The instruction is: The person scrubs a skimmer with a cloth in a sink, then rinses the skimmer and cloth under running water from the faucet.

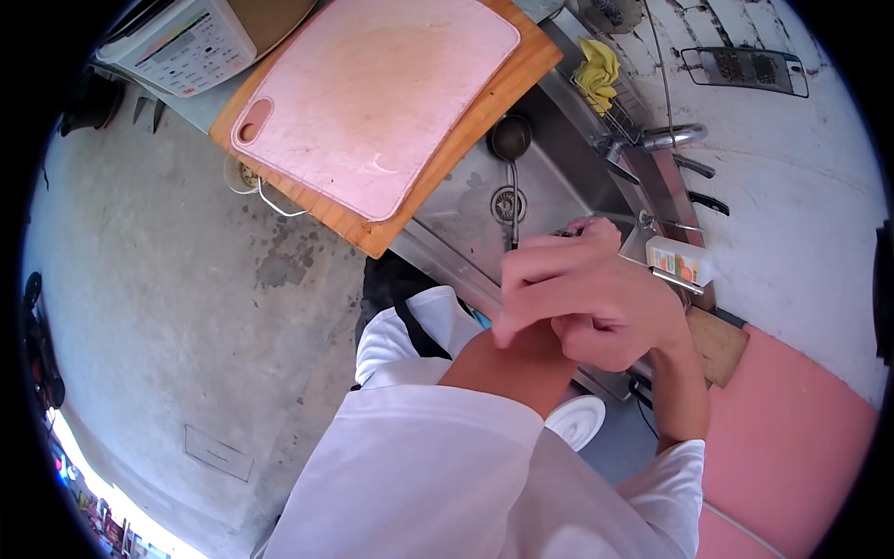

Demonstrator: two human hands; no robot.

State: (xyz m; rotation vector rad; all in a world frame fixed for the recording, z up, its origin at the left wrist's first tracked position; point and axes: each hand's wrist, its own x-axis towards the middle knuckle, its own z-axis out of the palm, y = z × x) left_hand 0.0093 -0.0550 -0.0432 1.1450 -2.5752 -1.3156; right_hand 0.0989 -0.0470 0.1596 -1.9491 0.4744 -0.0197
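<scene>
My right hand (605,303) lies across my left forearm (517,368) near the wrist, over the front edge of the sink (466,219). Its fingers are bent and pressed round the arm. Behind it, only a small part of my left hand (596,229) shows, so its fingers and anything in them cannot be made out. A ladle (509,138) rests in the metal sink beyond my hands, its handle running over the drain (508,203).
A pink cutting board (372,93) lies on a wooden board (375,240) at the sink's left. Around the faucet (675,136) are a yellow cloth (598,73), knives (710,202) and a labelled container (677,263). A white lid-like disc (576,422) is below my arms.
</scene>
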